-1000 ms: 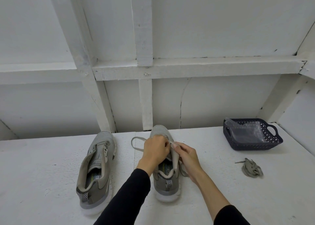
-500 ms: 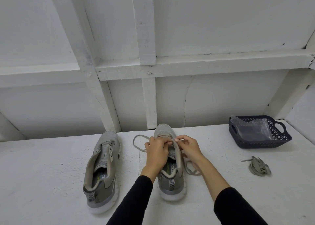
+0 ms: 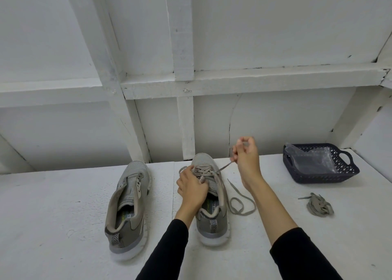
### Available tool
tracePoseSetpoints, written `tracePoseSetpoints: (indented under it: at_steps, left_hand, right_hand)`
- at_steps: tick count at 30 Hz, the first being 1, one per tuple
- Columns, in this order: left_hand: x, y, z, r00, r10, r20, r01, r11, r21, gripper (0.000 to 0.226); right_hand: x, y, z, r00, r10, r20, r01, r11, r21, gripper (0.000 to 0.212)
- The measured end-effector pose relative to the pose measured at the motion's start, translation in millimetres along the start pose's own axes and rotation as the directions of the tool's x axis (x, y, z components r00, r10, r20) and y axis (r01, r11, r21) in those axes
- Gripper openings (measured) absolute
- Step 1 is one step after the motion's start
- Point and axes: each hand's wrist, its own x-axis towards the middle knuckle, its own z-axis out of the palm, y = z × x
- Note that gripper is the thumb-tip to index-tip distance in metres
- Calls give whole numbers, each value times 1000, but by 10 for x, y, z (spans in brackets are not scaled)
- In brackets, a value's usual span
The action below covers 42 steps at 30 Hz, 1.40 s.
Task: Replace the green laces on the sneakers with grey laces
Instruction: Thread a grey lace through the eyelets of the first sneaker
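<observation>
- Grey lace [image 3: 224, 167] now runs taut from the right shoe [image 3: 210, 197] up to our right hand [image 3: 246, 152]. Half a second ago that hand was down at the eyelets beside the left one; it has since lifted up and away toward the back wall, drawing the lace through.
- Our right hand is closed with fingers curled, pinching the lace near its end.
- Our left hand [image 3: 192, 187] is down on the shoe's tongue, fingers curled round the crossings to steady them.
- We read this as one more eyelet threaded. Several crossings already show near the toe and the upper eyelets look unlaced, so this shoe seems partly done.
- The slack of the lace loops on the table [image 3: 275, 248] just right of the shoe.
- Count: two shoes side by side at the table's middle, toes to the back edge. The left shoe [image 3: 127, 207] has no lace at all.
- One loose bundle of lace [image 3: 319, 204] lies near the right edge; we cannot tell its colour for sure.
- One dark basket [image 3: 322, 177] sits at the back right corner, a clear plastic bag [image 3: 311, 159] inside it.
</observation>
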Motion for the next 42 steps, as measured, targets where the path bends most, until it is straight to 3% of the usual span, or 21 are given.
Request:
tracePoseSetpoints:
  at_steps: [2,4,6,8,12,14,16,17,18,21,24,25,26,28,30,32,34,37,39,41,42]
  left_hand:
    - [-9,1,-11,999,-36,-28,35,999,-42,67]
    - [-4,-6,-14,998,-55,-27,53,996,-76,71]
    - [-11,-7,-4,998,-67,-13,66,992,-107,73]
    - [-14,-5,3,997,-80,-1,79,987,-140,75]
    - [-8,-10,-15,989,-140,51,146,975,-167,80]
    - [-9,-18,-24,984,-164,65,174,968,-183,79]
    - [-3,-27,-20,983,-173,62,182,964,-193,78]
    - [-3,-27,-15,983,-172,57,180,965,-192,77]
    - [-6,-24,-12,984,-170,53,177,965,-192,75]
    - [5,-26,5,986,-164,42,169,966,-196,64]
    - [22,-35,22,987,-158,7,156,969,-193,52]
    - [29,-46,31,987,-161,-11,156,969,-194,50]
    - [25,-48,34,986,-161,-29,153,969,-194,49]
    - [16,-52,29,987,-142,-69,127,973,-190,51]
    - [16,-67,28,991,-98,-90,79,977,-200,51]
    - [2,-65,22,993,-85,-78,63,965,-254,53]
    - [1,-73,25,995,-73,-75,50,960,-277,51]
    - [-13,-71,33,996,-50,-71,27,957,-288,43]
    - [-14,-70,37,996,-50,-80,23,949,-316,43]
    - [-18,-71,40,994,-41,-100,6,944,-330,41]
    - [-24,-69,39,994,-39,-106,2,945,-327,40]
  right_hand:
    - [-5,10,-67,992,-93,87,119,919,-376,12]
    - [-36,192,-151,970,-13,242,181,705,-686,17]
    - [-97,455,-222,941,133,311,196,533,-823,21]
    - [-197,567,-242,934,193,301,150,552,-820,22]
    - [-273,338,-193,956,115,269,62,820,-570,30]
    - [-262,68,-161,968,101,231,-56,980,-192,28]
    - [-218,-153,-160,979,78,187,-117,972,204,26]
    - [-201,-223,-160,989,56,138,-93,956,278,25]
    - [-185,-237,-168,997,20,70,-35,974,223,26]
    - [-174,-82,-229,995,-95,13,94,952,-293,27]
    - [-256,232,-312,969,96,226,126,596,-793,26]
    - [-282,325,-322,947,183,262,148,476,-867,28]
    - [-302,384,-321,930,242,276,147,442,-885,28]
    - [-309,433,-303,905,294,306,84,582,-809,29]
    - [-294,367,-275,916,262,304,-29,799,-601,29]
    - [-266,197,-263,945,218,245,-125,931,-344,30]
    - [-235,25,-260,964,174,202,-172,985,-32,27]
    - [-191,-61,-301,976,134,172,-193,900,391,25]
    - [-235,8,-293,987,112,114,-142,945,296,24]
    - [-268,166,-293,997,48,54,-43,995,-95,21]
    - [-276,269,-304,997,7,74,16,952,-306,17]
